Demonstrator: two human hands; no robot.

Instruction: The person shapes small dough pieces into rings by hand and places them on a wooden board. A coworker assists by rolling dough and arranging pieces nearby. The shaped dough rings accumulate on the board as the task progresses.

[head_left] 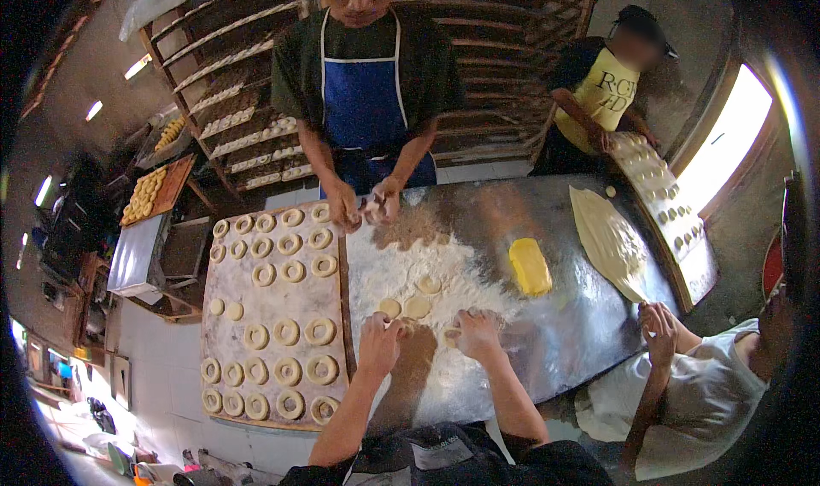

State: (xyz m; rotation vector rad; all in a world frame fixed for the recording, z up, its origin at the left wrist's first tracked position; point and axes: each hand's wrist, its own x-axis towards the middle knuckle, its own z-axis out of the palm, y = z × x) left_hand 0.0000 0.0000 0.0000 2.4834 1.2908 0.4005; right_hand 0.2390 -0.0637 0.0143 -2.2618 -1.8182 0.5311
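My left hand (380, 342) is curled at the near edge of a patch of white flour (401, 268), its fingers closed on a small piece of dough (386, 320). A short way to the right, my right hand (479, 332) is also curled, fingertips pinching a pale dough piece (452, 338) against the flour. Just beyond my hands lie small flat dough rounds: one round (390, 307) by my left fingers, another round (417, 307) between the hands, and a third (428, 285) farther off. My fingers hide part of what they hold.
Left stands a floured board (235, 279) with several dough rings. A yellow block (530, 266) and a dough sheet (611, 238) lie right on the metal table (564, 341). A co-worker in a blue apron (365, 102) handles dough opposite; two more people are at right, near another board (675, 204).
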